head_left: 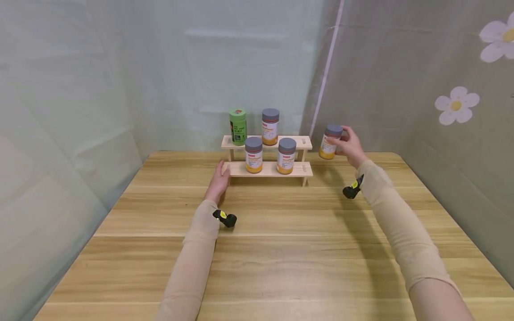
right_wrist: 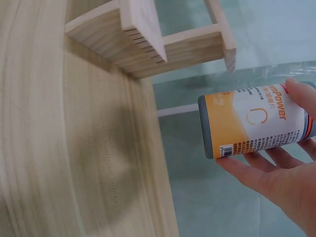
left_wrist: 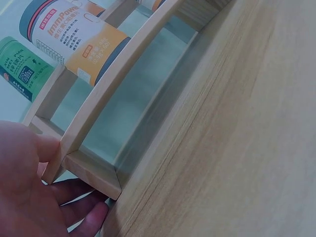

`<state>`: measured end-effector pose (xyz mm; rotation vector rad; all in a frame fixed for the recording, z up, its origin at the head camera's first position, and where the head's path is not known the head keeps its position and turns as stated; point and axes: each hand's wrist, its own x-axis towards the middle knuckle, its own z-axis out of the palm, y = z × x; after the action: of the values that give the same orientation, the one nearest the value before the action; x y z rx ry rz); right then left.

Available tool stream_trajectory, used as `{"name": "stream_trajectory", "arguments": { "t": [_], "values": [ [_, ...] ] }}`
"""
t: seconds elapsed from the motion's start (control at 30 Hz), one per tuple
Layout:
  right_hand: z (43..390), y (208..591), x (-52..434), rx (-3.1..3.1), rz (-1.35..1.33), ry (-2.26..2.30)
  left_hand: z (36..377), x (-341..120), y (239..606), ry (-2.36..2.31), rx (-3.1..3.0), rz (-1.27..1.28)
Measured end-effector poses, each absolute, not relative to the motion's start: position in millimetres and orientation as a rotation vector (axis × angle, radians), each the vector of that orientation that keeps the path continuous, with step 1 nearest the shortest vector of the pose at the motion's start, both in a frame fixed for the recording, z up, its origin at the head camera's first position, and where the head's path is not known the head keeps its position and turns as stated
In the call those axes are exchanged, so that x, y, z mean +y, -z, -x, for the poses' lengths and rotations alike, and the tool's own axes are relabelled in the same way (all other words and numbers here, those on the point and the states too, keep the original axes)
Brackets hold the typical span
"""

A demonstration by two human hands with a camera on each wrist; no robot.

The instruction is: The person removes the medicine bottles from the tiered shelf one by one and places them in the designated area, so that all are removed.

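Head: green bottle [head_left: 238,128] on rack [head_left: 270,169]

Head view: from above, forward-down, farthest. Wrist views: close, tilted, from opposite ends; all share pale two-tier wooden rack [head_left: 270,169].

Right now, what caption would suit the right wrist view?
The right hand holds a white-and-orange bottle near a wooden rack.

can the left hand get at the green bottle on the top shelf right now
Likely yes: the left hand grips the lower shelf at its left end, and no other container stands between it and the green bottle.
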<state>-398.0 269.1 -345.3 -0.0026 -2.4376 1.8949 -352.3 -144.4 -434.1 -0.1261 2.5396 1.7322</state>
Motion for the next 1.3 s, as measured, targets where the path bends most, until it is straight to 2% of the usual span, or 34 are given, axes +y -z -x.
{"name": "stream_trajectory", "arguments": {
  "t": [1.3],
  "values": [
    [393, 388, 262, -2.468, 0.018, -1.911, 352, -146, 432, -1.743, 2.534, 0.119]
  ]
}}
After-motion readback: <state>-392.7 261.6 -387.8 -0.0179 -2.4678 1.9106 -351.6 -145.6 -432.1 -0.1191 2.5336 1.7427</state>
